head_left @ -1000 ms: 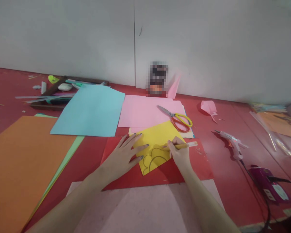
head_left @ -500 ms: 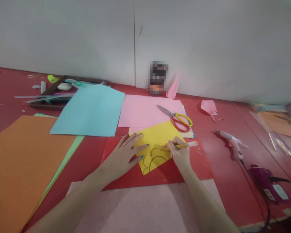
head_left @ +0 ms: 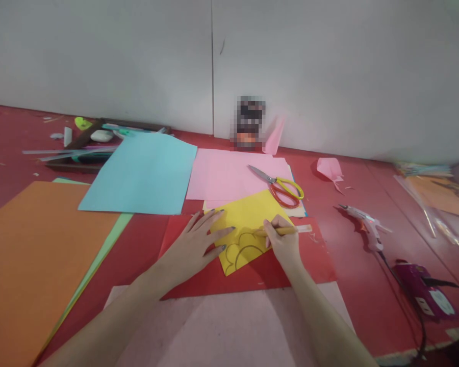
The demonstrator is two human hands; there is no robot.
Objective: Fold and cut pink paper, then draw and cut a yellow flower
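A yellow sheet of paper (head_left: 245, 214) lies tilted on a red sheet (head_left: 199, 283). Dark curved lines, an arc with scalloped bumps around it, are drawn on its lower part. My left hand (head_left: 201, 237) rests with spread fingers on the yellow sheet's left side. In my right hand (head_left: 285, 242) a yellow pencil (head_left: 286, 231) with a pale end is gripped, its tip at the paper near the top of a scallop. Just beyond the yellow sheet, scissors (head_left: 277, 183) with yellow and red handles lie on pink paper (head_left: 222, 173).
A blue sheet (head_left: 145, 176) and an orange sheet (head_left: 42, 244) lie at left, near a dark tray (head_left: 76, 165) of tools. On the right are a glue gun (head_left: 365, 227), its cable and a purple power box (head_left: 424, 290). A pink folded piece (head_left: 276, 135) leans on the wall.
Hardly anything differs. My right hand and the pencil tip have shifted very slightly to the left; my left hand and the yellow sheet stay in place.
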